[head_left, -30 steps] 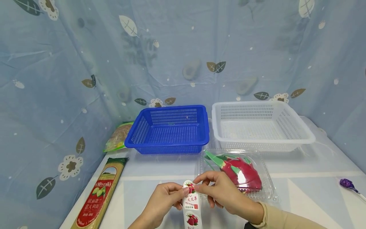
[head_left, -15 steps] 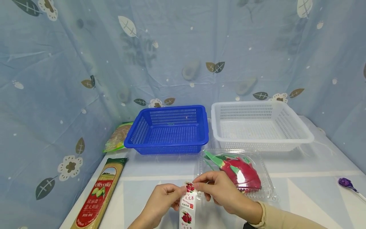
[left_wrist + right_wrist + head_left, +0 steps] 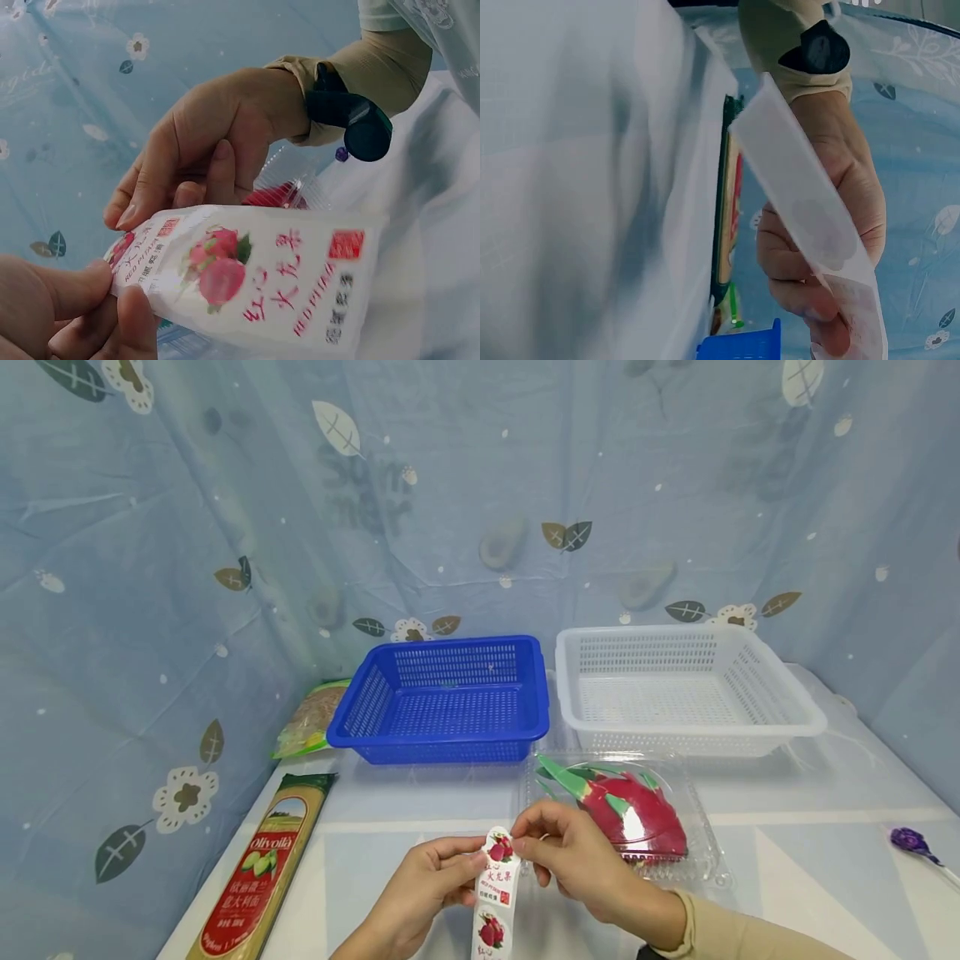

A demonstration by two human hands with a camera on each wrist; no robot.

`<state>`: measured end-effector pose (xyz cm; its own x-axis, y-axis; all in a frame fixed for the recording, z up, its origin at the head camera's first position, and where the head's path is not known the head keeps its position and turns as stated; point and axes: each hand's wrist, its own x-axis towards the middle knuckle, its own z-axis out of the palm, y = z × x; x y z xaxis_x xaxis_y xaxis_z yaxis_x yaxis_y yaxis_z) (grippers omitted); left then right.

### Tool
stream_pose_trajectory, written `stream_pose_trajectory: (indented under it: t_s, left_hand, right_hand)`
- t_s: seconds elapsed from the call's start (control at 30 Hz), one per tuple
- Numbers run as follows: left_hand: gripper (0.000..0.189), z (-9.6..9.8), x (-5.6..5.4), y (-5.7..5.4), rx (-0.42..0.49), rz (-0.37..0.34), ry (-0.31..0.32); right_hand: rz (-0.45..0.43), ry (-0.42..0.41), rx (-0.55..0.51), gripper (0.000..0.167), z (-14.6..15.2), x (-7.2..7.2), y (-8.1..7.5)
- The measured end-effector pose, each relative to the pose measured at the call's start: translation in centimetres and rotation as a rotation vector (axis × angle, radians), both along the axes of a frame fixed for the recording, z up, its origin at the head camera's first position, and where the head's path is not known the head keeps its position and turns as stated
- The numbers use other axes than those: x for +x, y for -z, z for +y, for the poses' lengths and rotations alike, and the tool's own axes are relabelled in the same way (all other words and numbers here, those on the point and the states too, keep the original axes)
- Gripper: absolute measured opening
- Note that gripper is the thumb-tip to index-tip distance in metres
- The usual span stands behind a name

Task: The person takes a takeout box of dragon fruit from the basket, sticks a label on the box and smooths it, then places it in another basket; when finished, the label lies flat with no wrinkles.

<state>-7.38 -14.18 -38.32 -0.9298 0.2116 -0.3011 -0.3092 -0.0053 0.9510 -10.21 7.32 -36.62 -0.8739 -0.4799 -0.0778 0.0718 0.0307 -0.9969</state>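
Observation:
My left hand (image 3: 423, 889) pinches a white strip of dragon fruit stickers (image 3: 492, 900) near its upper end, thumb on the printed face. The right hand (image 3: 581, 860) has its thumb and index finger on the strip's top right edge, pinching at the upper sticker. In the left wrist view the strip (image 3: 281, 281) shows pink fruit pictures and red lettering, and its far end bends between both hands. The right wrist view shows the strip's plain back (image 3: 795, 180). Behind the right hand, a red dragon fruit (image 3: 641, 814) lies inside a clear clamshell box (image 3: 701, 827).
A blue basket (image 3: 438, 747) and a white basket (image 3: 697, 731) stand at the back. On the left are a spaghetti pack (image 3: 258, 868) and a green-edged bag (image 3: 311, 718). A purple-wrapped lollipop (image 3: 909, 840) lies far right. A patterned curtain (image 3: 480, 485) closes the back.
The strip's lower part has swung slightly left, and its top end has risen a little since half a second ago. Both hands stay at its upper end; the right has shifted slightly up.

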Motion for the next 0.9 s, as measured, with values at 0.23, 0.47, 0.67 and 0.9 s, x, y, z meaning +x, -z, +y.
stream_pose_trajectory:
  t_s: [0.23,0.47,0.67,0.9]
  left_hand:
    - [0.051,-0.4,0.02,0.3,0.075,-0.007,0.023]
    - [0.047,-0.5,-0.05,0.35,0.112,-0.041,0.032]
    - [0.045,-0.6,-0.2,0.47,0.096,-0.073,0.006]
    - [0.049,-0.54,-0.3,0.42,0.096,-0.075,-0.003]
  right_hand:
    - [0.036,-0.038,0.022,0.019,0.04,0.08,0.19]
    - [0.037,-0.04,0.026,0.019,0.04,0.07,0.18]
    - [0.041,-0.051,0.037,0.018,0.06,0.29,-0.05]
    - [0.061,-0.063,0.057,0.017,-0.12,0.61,-0.26]
